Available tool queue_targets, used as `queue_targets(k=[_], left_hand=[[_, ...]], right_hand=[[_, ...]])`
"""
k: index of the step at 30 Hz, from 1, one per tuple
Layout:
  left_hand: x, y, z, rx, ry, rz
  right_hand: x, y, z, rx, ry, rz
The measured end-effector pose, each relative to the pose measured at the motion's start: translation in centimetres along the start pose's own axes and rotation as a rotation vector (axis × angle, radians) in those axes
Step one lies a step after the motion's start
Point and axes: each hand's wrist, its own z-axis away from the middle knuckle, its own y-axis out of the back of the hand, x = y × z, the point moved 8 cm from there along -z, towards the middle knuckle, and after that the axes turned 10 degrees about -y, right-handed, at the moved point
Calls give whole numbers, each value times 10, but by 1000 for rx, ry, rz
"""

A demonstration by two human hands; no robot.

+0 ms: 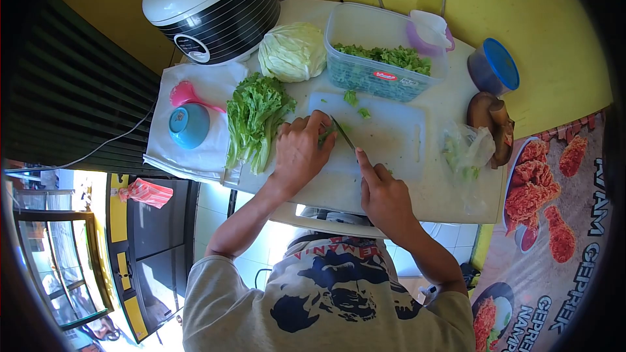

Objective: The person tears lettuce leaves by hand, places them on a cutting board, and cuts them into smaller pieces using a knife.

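Observation:
My right hand [386, 199] is closed round the handle of a knife [343, 132], whose blade points up and left over the white cutting board [391, 133]. Beside the blade, my left hand [303, 145] is curled over some green leaf pieces [326, 132] at the board's left part, its fingers partly hiding them. Small leaf scraps [351, 98] lie near the board's top edge. A bunch of leafy lettuce [257, 114] rests just left of my left hand. Behind the board stands a clear plastic container [372, 83] holding cut greens [391, 57].
A cabbage [291, 52] and a rice cooker [212, 13] stand at the back left. On the left are a blue bowl [189, 126] and pink ladle [184, 94]. To the right are a plastic bag [468, 150], a blue-lidded tub [493, 67] and a brown object [486, 114].

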Motion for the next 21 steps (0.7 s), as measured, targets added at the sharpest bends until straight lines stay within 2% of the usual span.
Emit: queue_targets(k=[7,13,21], left_hand=[[2,10,9,-8,-40,63],[-3,11,14,-8,-21,134],[-6,14,16,89,26,172]], right_hand=[[14,7,19,-16,12,22],[13,16,20,87,45,-130],[6,0,22,-38,65,-56]])
